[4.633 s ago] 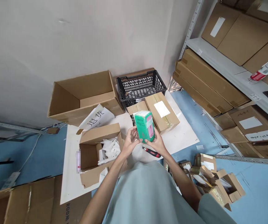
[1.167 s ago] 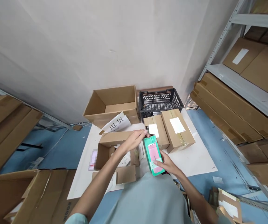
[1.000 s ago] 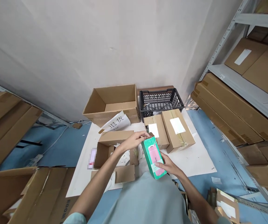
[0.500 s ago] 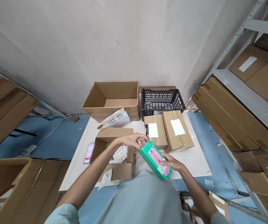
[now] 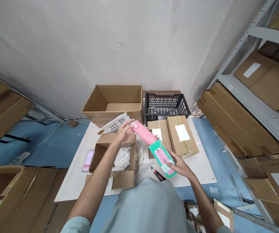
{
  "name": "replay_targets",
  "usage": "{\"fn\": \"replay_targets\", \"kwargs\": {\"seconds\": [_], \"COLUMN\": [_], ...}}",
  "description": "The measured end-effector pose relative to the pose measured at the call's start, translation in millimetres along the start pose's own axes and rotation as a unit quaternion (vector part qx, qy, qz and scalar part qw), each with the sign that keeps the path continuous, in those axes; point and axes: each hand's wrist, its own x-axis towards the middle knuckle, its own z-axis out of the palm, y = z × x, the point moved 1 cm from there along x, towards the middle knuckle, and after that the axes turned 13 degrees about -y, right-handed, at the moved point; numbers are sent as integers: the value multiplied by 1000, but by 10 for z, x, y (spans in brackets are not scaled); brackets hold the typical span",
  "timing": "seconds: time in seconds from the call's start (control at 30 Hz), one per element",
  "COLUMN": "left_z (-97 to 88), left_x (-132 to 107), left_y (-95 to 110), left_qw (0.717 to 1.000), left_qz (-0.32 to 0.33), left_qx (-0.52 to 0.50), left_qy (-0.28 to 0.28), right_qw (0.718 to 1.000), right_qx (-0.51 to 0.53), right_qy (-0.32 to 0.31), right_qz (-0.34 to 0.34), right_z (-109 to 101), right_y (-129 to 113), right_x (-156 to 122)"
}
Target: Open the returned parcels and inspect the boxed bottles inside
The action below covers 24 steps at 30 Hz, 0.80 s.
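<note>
A pink bottle [image 5: 144, 133] sticks most of the way out of a narrow green box [image 5: 159, 153] with a pink picture on its face. My left hand [image 5: 125, 132] is closed on the bottle's upper end. Around the lower part of the box, my right hand [image 5: 180, 165] is closed, thumb on the front. Both things are held tilted above the white table [image 5: 195, 171]. Beneath them lies a red and black utility knife [image 5: 158, 174]. An open carton [image 5: 123, 179] with crumpled white paper [image 5: 122, 159] inside stands below my left forearm.
At the back stand a large open carton [image 5: 123, 115] and a black plastic crate [image 5: 166, 112]. Two taped cartons [image 5: 182, 136] with white labels are on the right. A paper sign [image 5: 115, 124] leans at the large carton. Shelves with boxes [image 5: 256, 129] flank the table.
My left hand has moved up and left, drawing the pink bottle out of the green box. The right hand still grips the box. The knife has come into view.
</note>
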Motion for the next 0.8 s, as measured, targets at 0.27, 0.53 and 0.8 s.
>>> {"fn": "replay_targets", "kwargs": {"seconds": [0.27,0.53,0.8], "left_z": [-116,139,332], "left_x": [-25,-261,-409], "left_y": [335,127,-58], "left_qw": [981,991,995], "left_qz": [100,21,-25], "left_qx": [42,31,15], "left_qy": [160,127,93], "right_qw": [897,857,940], "right_qx": [-346,-402,-221], "right_qy": [171,247,252], "right_qz": [213,208,-69], "right_z": [80,291,540], "right_y": [-137,81,-221], "right_x": [152,545,372]}}
